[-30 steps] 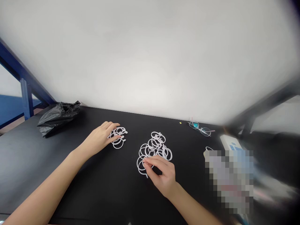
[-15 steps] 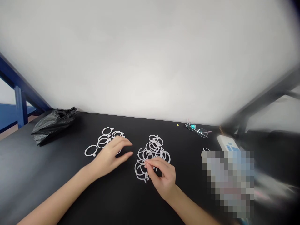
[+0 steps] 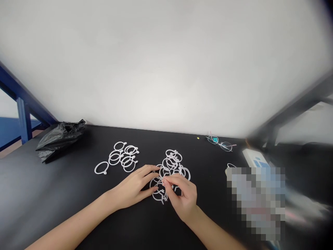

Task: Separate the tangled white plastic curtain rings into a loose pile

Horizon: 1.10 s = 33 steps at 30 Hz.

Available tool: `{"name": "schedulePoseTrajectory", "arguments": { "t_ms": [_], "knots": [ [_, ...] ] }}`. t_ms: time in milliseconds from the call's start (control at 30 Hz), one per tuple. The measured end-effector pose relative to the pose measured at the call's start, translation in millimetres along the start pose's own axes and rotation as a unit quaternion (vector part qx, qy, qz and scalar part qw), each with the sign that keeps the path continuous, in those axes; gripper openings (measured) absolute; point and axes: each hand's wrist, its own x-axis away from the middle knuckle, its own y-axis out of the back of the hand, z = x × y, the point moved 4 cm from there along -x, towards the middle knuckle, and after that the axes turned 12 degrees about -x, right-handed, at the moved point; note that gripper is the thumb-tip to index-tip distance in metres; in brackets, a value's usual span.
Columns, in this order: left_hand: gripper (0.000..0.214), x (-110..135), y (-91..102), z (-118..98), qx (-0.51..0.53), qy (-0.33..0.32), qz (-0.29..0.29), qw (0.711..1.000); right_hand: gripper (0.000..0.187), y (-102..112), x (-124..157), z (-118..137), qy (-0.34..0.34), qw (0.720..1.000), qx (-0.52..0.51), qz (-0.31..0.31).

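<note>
My right hand (image 3: 183, 194) pinches a thin white plastic ring (image 3: 159, 172) between thumb and fingertips, just above a heap of similar rings (image 3: 181, 158). Several rings in this heap overlap, and small prongs or clasp ends show on them. From the left, my left hand (image 3: 137, 184) reaches over the heap's near left side, thumb and fingers apart, close to the pinched ring. Whether its fingertips touch a ring I cannot tell. Farther left lies a looser group of white rings (image 3: 114, 152) with small round knobs. Both hands cover part of the heap.
On the black table (image 3: 117, 232), a crumpled black plastic bag (image 3: 61, 139) lies at the far left. Eyeglasses (image 3: 220, 143) and a tiny yellow bit (image 3: 198, 138) lie near the white wall (image 3: 166, 69). A white-and-blue box (image 3: 252, 158) and a blurred-out item (image 3: 255, 205) are at right.
My left hand has moved right, from beside the left group of rings to the heap, uncovering that group. My right hand keeps its pinch in nearly the same place.
</note>
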Motion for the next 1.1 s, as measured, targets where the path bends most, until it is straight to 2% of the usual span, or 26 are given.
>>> {"name": "schedulePoseTrajectory", "arguments": {
  "t_ms": [567,867,1100],
  "knots": [
    [0.037,5,-3.2,5,-0.007,-0.001,-0.068,0.998,0.023,2,0,-2,0.002,1.000,0.009,-0.002],
    [0.023,4,4.3,3,0.018,-0.016,-0.146,0.989,0.030,3,0,-9,-0.041,0.999,0.006,-0.021],
    [0.021,1,2.5,0,0.028,-0.028,-0.125,0.991,0.031,1,2,-17,-0.074,0.997,0.014,-0.008]
  ]
}}
